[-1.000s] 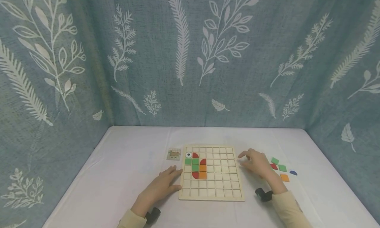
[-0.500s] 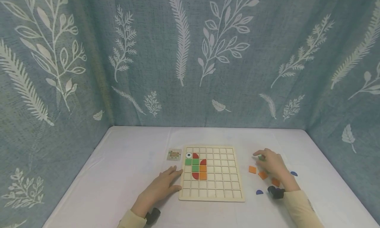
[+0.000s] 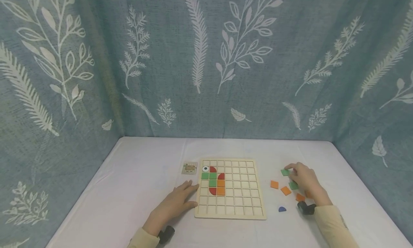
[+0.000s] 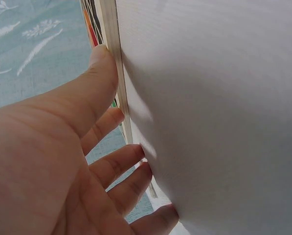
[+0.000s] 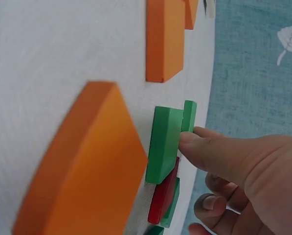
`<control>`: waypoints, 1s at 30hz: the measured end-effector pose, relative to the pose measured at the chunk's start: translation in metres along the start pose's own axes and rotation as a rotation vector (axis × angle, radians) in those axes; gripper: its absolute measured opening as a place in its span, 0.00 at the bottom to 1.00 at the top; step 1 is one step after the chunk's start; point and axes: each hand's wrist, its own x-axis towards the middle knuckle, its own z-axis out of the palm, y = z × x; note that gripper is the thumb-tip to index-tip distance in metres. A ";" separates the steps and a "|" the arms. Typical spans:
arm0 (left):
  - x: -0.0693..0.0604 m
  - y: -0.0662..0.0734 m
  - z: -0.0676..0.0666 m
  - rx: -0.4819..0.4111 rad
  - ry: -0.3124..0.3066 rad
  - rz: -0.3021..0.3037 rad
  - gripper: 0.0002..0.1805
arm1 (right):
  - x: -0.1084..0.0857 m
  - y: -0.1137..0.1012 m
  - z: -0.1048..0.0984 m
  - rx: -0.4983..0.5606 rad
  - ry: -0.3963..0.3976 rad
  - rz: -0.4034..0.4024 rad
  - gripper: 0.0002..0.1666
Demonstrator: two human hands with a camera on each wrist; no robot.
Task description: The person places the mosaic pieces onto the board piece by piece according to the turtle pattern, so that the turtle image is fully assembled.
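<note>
My left hand (image 3: 178,200) rests beside the wooden grid board (image 3: 243,211), its fingertips and thumb touching the left edge. In the left wrist view, the thumb (image 4: 102,73) lies against the board's rim and the fingers are spread. Green, red and orange tiles and a white disc with a black dot (image 3: 205,168) sit in the board's upper left cells. My right hand (image 3: 305,177) is over the loose tiles right of the board. Its thumb and index finger pinch the near corner of a green square tile (image 3: 284,172), which lies flat on the table. Another green tile (image 5: 164,142) lies close by the thumb.
A small picture card (image 3: 189,168) lies left of the board. Several orange square tiles (image 3: 274,184) and a blue half-round tile (image 3: 282,209) lie scattered on the white table (image 3: 135,169). A red tile (image 5: 164,196) sits under the right hand. A leaf-patterned curtain (image 3: 206,79) hangs behind.
My right hand has moved right from the board's edge to the loose tiles, uncovering orange, green and blue pieces. The left hand and the tiles on the board have stayed in place.
</note>
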 end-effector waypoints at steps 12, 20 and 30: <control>0.004 -0.004 0.001 0.021 0.000 0.001 0.35 | -0.004 0.000 -0.002 -0.004 -0.004 -0.016 0.15; 0.004 -0.005 0.002 0.012 -0.010 -0.001 0.35 | -0.001 -0.014 0.000 0.009 0.049 -0.066 0.16; 0.003 -0.004 0.002 0.019 -0.012 -0.001 0.35 | 0.004 -0.048 0.014 0.028 0.069 -0.100 0.16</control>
